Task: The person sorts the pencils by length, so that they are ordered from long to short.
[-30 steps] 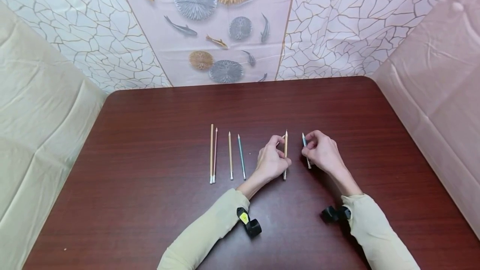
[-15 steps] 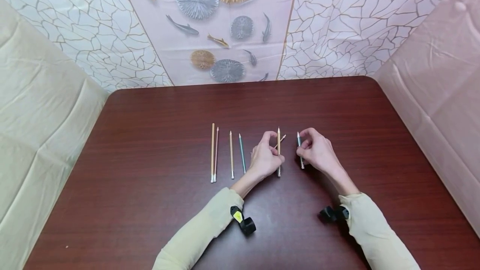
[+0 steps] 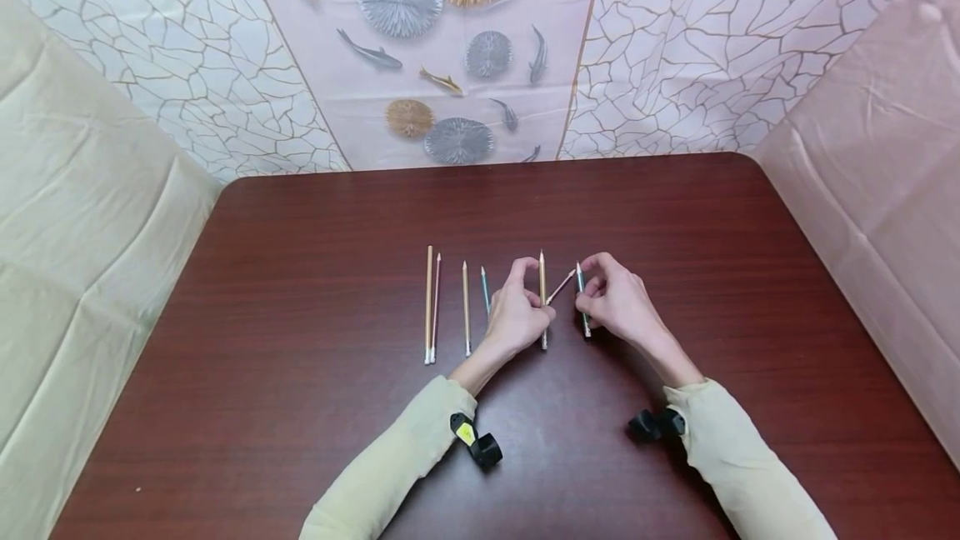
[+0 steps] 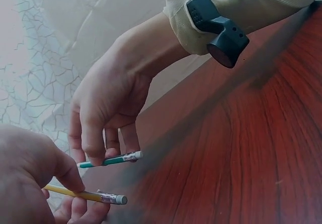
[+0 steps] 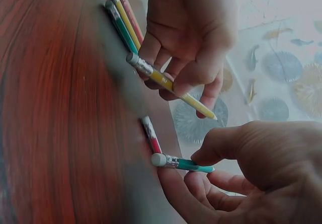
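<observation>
My left hand (image 3: 517,313) pinches a yellow pencil (image 3: 543,277) between thumb and fingers, point toward the far side and eraser toward me. To its right, my right hand (image 3: 621,298) pinches a shorter green pencil (image 3: 582,307) pointing the same way. In the right wrist view both the yellow pencil (image 5: 161,80) and the green pencil (image 5: 188,164) show their pale erasers. A red pencil (image 5: 152,136) lies slanted between the hands, its far end (image 3: 562,284) showing in the head view. The left hand partly covers another green pencil (image 3: 484,283) on the table.
Left of the hands, a long tan pencil (image 3: 428,298) and a red pencil (image 3: 437,298) lie side by side, with a yellow pencil (image 3: 466,307) a little apart. The dark wooden table (image 3: 262,407) meets a patterned cloth backdrop (image 3: 450,48); pale padded panels flank it.
Both hands have moved left, each carrying its pencil. The slanted red pencil, mostly covered before, now shows between them, and the left hand now covers part of the green pencil in the row.
</observation>
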The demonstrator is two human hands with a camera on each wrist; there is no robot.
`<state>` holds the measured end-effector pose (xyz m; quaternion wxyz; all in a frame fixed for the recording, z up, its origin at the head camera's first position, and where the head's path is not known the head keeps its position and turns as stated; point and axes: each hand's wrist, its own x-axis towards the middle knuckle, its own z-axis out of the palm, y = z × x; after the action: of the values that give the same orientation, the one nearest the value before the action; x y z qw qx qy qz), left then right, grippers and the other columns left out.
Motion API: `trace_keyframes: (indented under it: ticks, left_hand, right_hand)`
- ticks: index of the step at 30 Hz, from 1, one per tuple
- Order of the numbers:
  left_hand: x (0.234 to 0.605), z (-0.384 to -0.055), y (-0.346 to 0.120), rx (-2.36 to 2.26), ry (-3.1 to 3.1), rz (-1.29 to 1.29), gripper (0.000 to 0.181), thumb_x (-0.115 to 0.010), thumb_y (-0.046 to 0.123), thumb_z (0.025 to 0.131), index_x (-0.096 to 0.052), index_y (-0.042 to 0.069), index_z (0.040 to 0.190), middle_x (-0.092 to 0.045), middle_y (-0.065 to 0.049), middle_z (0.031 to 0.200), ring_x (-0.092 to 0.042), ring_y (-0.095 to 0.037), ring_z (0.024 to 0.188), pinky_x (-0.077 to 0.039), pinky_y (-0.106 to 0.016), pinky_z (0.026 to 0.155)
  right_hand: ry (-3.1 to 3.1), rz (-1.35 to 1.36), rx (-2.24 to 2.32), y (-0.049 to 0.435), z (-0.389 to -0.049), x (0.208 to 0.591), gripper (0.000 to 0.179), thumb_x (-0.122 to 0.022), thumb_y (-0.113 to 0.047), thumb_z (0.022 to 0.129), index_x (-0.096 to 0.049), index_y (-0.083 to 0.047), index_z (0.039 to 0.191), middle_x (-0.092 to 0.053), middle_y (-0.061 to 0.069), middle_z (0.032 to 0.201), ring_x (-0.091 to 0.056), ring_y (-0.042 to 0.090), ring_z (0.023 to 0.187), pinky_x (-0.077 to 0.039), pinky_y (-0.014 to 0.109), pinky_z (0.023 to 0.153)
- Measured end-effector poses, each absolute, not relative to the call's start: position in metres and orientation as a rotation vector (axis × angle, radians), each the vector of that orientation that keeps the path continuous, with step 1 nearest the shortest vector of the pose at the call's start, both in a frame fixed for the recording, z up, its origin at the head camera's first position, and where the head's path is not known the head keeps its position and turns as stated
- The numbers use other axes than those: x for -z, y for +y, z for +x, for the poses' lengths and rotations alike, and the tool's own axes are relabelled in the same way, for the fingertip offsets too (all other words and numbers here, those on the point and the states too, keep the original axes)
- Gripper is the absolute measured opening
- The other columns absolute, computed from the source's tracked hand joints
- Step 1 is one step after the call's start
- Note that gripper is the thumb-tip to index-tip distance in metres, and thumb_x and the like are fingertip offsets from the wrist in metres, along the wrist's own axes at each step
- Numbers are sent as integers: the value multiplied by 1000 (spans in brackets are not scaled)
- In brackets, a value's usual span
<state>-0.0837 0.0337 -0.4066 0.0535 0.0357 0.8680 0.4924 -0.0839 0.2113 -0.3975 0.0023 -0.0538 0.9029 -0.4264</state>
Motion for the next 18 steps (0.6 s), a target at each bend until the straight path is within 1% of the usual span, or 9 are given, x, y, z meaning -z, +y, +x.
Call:
trace_keyframes:
  ticks: [6,8,12,15,18]
  left_hand:
    - [406,-85,28,-1471,2653,95,65,-77,5,73,-50,20,131,-63,7,73,-60,-16,72,-49,-39,78]
    - [406,-85,26,-1463,2663,94,64,-77,6,73,-50,20,130,-63,7,72,-60,-16,73,-48,-40,80]
    - [406,-86,21,-1459,2683,102,63,-76,5,73,-50,19,128,-65,6,71,-61,-15,72,-48,-38,77]
    - [406,-86,18,-1455,2695,106,63,-76,5,72,-51,19,128,-66,6,70,-62,-15,71,-48,-37,75]
    - [406,-86,15,-1444,2707,104,63,-76,6,72,-50,19,128,-65,8,70,-62,-15,71,-49,-37,75]
  right_hand:
    - [2785,-182,1355,199,-86,398,40,-63,5,75,-54,0,114,-65,9,76,-65,20,51,-55,31,50]
    - [2770,-192,1366,195,-87,398,40,-64,5,75,-54,0,113,-64,10,76,-65,20,51,-55,31,50]
    - [2750,-230,1374,186,-89,397,40,-64,6,74,-54,1,112,-65,9,76,-65,19,51,-55,31,50]
    - [2753,-258,1354,181,-89,397,40,-65,4,75,-54,0,112,-65,8,75,-64,19,50,-54,32,53]
    - [2755,-268,1338,178,-89,397,40,-66,4,75,-54,0,113,-65,7,74,-64,18,49,-53,32,55]
